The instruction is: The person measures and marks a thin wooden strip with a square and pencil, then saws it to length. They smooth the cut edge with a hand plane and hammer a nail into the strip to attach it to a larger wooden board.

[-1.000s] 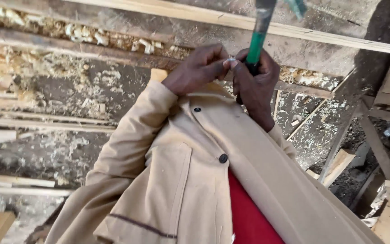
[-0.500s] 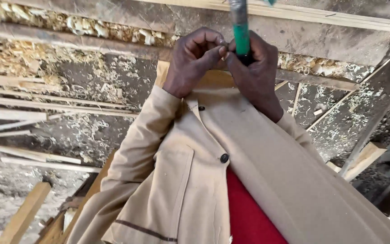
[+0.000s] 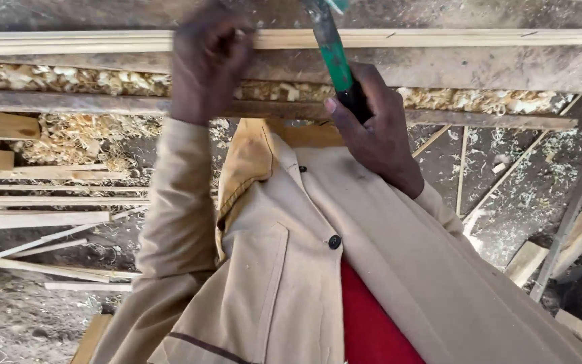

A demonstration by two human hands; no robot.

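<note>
My right hand (image 3: 375,131) grips the green and black handle of a tool (image 3: 333,54) that rises out of the top of the view, so its head is hidden. My left hand (image 3: 205,62) is blurred, lifted up at the edge of a long pale wooden strip (image 3: 453,38) lying across a grey workbench board (image 3: 493,67). I cannot tell whether the left hand holds anything small. Both arms wear tan jacket sleeves; a red garment shows under the jacket.
Wood shavings (image 3: 69,79) lie along the bench and on the ground (image 3: 21,323). Several thin wooden slats (image 3: 42,202) are stacked at the left. More offcuts and a slanted frame piece (image 3: 567,222) lie at the right.
My hands have separated: the left hand moved up and left to the pale strip, the right stayed on the green handle. The view has tilted so the bench fills the top.
</note>
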